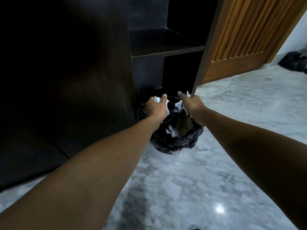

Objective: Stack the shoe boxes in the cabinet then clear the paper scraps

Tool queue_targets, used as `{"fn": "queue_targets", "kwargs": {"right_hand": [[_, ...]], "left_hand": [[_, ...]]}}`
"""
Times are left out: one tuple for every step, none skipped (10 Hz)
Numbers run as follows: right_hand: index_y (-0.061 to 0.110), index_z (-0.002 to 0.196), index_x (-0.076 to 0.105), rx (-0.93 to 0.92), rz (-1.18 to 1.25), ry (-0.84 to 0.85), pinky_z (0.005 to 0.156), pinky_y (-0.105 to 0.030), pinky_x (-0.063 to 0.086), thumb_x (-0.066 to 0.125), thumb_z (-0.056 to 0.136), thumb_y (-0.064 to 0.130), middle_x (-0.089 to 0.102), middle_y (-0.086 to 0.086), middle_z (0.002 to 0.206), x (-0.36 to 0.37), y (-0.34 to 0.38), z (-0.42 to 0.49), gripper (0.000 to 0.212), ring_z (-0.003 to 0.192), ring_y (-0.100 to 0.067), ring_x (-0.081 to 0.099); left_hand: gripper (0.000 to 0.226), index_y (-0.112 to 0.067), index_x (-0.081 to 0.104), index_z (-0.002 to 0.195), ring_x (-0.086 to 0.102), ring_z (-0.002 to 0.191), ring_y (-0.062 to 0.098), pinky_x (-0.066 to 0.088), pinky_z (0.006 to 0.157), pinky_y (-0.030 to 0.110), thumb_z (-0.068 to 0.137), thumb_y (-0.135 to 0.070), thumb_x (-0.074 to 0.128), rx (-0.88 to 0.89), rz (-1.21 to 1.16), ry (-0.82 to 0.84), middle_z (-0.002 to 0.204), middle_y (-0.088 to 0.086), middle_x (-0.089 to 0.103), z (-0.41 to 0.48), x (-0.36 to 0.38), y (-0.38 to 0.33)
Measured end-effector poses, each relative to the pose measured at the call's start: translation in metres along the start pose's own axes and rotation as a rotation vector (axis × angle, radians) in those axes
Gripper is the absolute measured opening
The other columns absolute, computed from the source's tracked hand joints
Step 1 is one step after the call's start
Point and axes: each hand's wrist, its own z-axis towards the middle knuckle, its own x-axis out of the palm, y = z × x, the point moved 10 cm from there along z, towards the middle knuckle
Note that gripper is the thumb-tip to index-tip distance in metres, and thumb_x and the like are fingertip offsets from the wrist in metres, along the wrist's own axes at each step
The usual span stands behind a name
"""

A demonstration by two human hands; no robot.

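Head view, left grip (156,108): we are clenching crumpled paper scraps (157,99) over the far side of the bin (177,143).
Head view, right grip (192,105): we are curling it round a white scrap (188,94).
Bin: we are seeing it standing black-lined on the marble floor (199,180), just beside the dark cabinet (166,44), holding more paper.

Floor (182,188): grey-white marble pattern, polished, covered the lower and right parts of the view. Bright glare spot (219,209) on it near the bottom. Wooden door (245,30) at upper right, orange-brown, vertical slats above, plain panel below, its foot meeting the floor. White wall (297,35) just right of the door. Black bags (294,61) lay heaped on the floor at the wall's base, far right, blurred. Small dark shape (197,229) at the bottom edge, cut off, not identifiable.
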Motion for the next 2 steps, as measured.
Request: {"fn": "queue_targets", "kwargs": {"right_hand": [[0.009,0.150,0.041,0.127,0.122,0.047,0.098,-0.041,0.040,0.036,0.090,0.079,0.049,-0.007,0.145,0.0048,-0.0073,0.0062,0.092,0.131,-0.030,0.048],[0.013,0.152,0.039,0.154,0.175,0.077,0.117,-0.054,0.030,0.025,0.084,0.088,0.039,-0.012,0.157,0.0086,-0.0134,0.0069,0.103,0.144,-0.032,0.037]], "left_hand": [[0.079,-0.007,0.051,0.137,0.056,0.122,0.029,0.043,0.096,0.040,0.093,-0.072,0.041,-0.084,0.026,0.088,0.135,0.008,0.058,0.0016,0.0087,0.0083],[0.076,-0.014,0.057,0.118,0.055,0.095,0.016,0.038,0.087,0.037,0.093,-0.078,0.026,-0.106,-0.035,0.161,0.104,-0.005,0.058,-0.0014,0.0173,0.0057]]}}
